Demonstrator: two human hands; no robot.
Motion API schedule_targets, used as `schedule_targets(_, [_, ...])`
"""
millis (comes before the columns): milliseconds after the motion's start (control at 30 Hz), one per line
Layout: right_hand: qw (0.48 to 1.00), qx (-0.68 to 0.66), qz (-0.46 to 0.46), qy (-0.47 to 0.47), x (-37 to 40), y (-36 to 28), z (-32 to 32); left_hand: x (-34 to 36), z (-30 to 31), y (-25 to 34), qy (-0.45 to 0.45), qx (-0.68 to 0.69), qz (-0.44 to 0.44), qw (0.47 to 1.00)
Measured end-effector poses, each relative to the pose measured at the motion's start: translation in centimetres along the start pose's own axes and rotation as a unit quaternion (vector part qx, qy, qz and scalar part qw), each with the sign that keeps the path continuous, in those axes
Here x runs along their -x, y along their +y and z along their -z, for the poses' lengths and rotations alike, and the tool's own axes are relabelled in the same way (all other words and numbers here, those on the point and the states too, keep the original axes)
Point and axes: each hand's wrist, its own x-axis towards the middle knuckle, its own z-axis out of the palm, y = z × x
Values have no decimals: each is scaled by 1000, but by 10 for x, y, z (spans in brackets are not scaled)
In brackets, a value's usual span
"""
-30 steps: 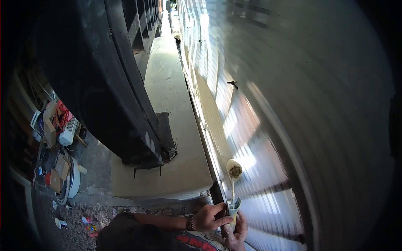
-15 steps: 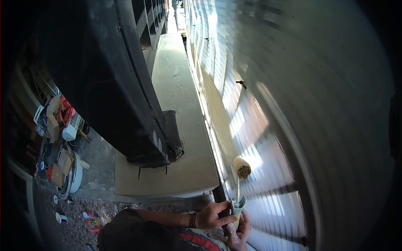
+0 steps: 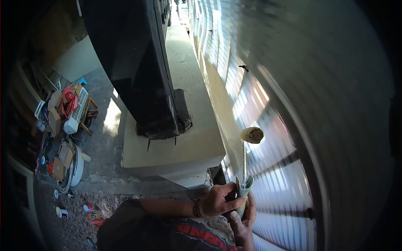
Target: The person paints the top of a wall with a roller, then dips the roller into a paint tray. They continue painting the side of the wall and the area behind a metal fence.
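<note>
A paint roller (image 3: 253,135) with a cream, rough-ended sleeve stands up on a thin metal rod. The rod runs down into a pale green and yellow wrapped handle (image 3: 244,189). My left hand (image 3: 221,199), with a beaded bracelet at the wrist, has its fingers and thumb closed on the near side of the handle. My right hand (image 3: 244,221), whitish with dust or paint, is wrapped round the handle's lower part from the right. The roller sleeve is in front of the ribbed translucent sheet.
A cream ledge (image 3: 188,150) carries a thick dark post (image 3: 146,83). Ribbed sheeting (image 3: 276,201) with a dark frame bar rises at the right. Boxes, red cable and a white appliance (image 3: 76,112) stand at the left. Small pots (image 3: 61,213) are on the mosaic floor.
The roller and both hands stand higher and slightly further right in view. The view has shifted, showing more floor at the left. Both hands still hold the handle.
</note>
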Motion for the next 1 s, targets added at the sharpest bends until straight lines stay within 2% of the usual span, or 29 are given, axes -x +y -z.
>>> schedule_targets(100, [997, -64, -44, -11, 3, -33, -15, 7, -4, 9, 5, -15, 30, 999])
schedule_targets(167, [997, -67, -39, -17, 10, -37, -18, 15, -9, 16, 15, -31, 25, 999])
schedule_targets(233, [999, -38, 17, -14, 17, -37, -20, 23, -17, 18, 46, -26, 0, 999])
schedule_targets(367, [999, 24, 24, -17, 34, -58, -23, 36, -28, 42, 67, -23, 16, 997])
schedule_targets(400, [994, 88, 51, -27, 35, -67, -22, 37, -31, 49, 70, -6, 12, 997])
schedule_targets(433, [999, 45, 18, -19, 39, -73, -23, 38, -31, 55, 72, -37, 12, 997])
schedule_targets(533, [998, 13, 57, -11, 40, -86, -28, 45, -29, 83, 66, -84, 7, 994])
schedule_targets(633, [997, 60, 54, -2, 44, -116, -40, 66, -19, 89, 144, -139, -66, 978])
schedule_targets(700, [995, 76, 59, -2, 45, -125, -43, 82, -6, 107, 181, -202, -85, 959])
schedule_targets(767, [984, 141, 112, -2, 44, -130, -46, 95, 7, 120, 228, -179, -95, 952])
schedule_targets(800, [980, 162, 111, 4, 42, -132, -46, 97, 15, 118, 260, -188, -144, 936])
schedule_targets(833, [981, 162, 110, 6, 41, -136, -49, 99, 25, 117, 291, -195, -192, 917])
schedule_targets(900, [992, 97, 81, 20, 39, -145, -54, 108, 38, 132, 304, -202, -192, 911])
schedule_targets(1000, [989, 102, 101, 29, 37, -147, -57, 110, 60, 143, 339, -213, -210, 892])
